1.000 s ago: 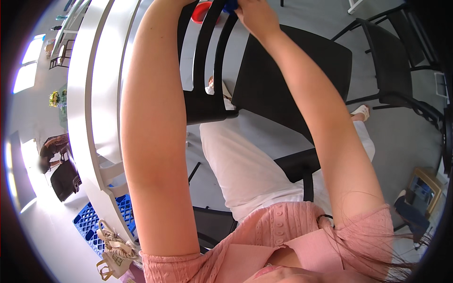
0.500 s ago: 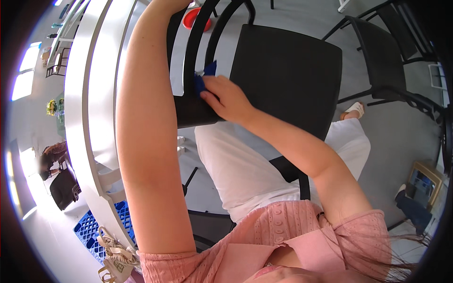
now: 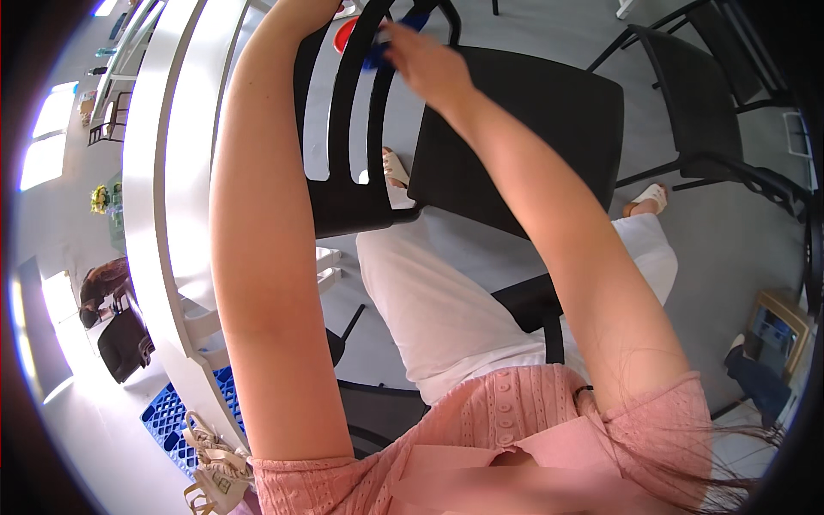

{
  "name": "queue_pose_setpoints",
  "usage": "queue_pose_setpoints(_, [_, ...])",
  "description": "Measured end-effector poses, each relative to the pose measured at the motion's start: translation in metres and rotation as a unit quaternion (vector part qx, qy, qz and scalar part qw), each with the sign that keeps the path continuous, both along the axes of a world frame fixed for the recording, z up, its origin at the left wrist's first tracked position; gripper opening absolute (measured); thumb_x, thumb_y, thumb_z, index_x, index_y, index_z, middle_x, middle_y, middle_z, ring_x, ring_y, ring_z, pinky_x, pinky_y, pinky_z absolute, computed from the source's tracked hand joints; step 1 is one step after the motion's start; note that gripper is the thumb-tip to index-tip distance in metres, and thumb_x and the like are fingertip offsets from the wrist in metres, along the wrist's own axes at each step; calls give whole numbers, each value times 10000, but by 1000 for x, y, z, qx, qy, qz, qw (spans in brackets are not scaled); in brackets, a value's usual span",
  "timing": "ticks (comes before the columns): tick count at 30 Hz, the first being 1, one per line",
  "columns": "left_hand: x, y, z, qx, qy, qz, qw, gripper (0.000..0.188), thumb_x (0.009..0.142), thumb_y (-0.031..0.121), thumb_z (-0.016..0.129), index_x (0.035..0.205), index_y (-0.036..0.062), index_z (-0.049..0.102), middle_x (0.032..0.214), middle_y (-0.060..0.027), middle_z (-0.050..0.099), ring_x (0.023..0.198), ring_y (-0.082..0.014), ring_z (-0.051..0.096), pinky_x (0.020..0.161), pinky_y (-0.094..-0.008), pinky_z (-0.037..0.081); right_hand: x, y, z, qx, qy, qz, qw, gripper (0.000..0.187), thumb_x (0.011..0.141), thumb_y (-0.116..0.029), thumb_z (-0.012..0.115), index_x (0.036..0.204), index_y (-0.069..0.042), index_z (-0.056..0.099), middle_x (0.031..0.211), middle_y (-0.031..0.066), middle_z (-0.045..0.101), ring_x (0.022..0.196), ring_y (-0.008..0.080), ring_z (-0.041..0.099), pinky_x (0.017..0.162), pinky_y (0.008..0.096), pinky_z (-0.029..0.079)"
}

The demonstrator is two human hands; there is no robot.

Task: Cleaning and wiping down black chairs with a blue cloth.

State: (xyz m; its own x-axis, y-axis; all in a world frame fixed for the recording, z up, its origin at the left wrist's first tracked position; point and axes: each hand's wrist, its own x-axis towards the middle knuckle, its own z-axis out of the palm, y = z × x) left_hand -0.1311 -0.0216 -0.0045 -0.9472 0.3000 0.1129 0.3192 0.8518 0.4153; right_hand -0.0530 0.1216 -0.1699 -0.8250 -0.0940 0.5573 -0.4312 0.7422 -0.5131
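A black chair (image 3: 532, 129) with a slatted back lies in front of me, turned so its backrest (image 3: 343, 206) is on the left. My right hand (image 3: 429, 69), a little blurred, is closed on a blue cloth (image 3: 376, 58) and presses it against an upper slat of the backrest. Part of the cloth sticks out beyond the fingers. My left arm stretches along the left side of the backrest. Only a bit of my left hand (image 3: 316, 9) shows at the top edge, by the upper end of the back; its fingers are out of the picture.
Left of the chair runs a white slatted piece of furniture (image 3: 142, 172), with a blue plastic crate (image 3: 176, 429) and a beige bag (image 3: 215, 463) below. A red round object (image 3: 345, 34) is beyond the backrest. Black chairs (image 3: 687, 94) and a framed panel (image 3: 777, 335) stand at right.
My right hand has moved the blue cloth from the lower part of the backrest up along the slats toward its top. The chair back has shifted slightly; my left arm stays nearly in place.
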Motion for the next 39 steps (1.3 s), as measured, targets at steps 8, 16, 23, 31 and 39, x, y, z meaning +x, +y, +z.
queue_pose_setpoints(8, [6,3,3,-27,38,-25,999,427,974,329,455,949,-50,650,854,-255,672,836,-391,658,785,-447,489,-27,24,21,-75,-40,59,995,332,942,-204,542,1224,-32,572,1273,158,599,1167,367,549,917,427,488])
queue_pose_setpoints(16, [4,8,6,5,-26,4,1000,428,981,317,460,1012,-73,634,869,-260,676,827,-374,675,768,-452,506,91,-17,13,-183,-161,194,950,312,940,-220,590,1217,-77,582,1205,111,631,991,334,626,796,391,523])
queue_pose_setpoints(23, [0,9,0,5,-13,-11,1000,415,986,305,450,1076,-62,622,902,-252,680,826,-337,687,769,-430,519,171,-6,28,-321,-245,238,883,287,940,-177,609,1182,-23,593,1233,135,617,1004,377,617,863,398,498])
queue_pose_setpoints(31, [5,12,5,5,-19,9,1000,409,988,284,451,1053,-89,608,908,-235,686,816,-310,687,779,-401,519,178,100,-39,-92,-121,-8,988,295,882,-114,643,1165,-32,657,1188,119,666,1120,352,560,929,424,461])
queue_pose_setpoints(39, [-12,-14,-13,-5,12,-12,1000,392,1023,386,435,1126,43,594,985,-92,719,816,-171,698,679,-296,525,195,145,-92,174,-191,-78,963,476,913,-309,603,1341,-107,544,1481,97,436,1369,314,399,1120,502,313])
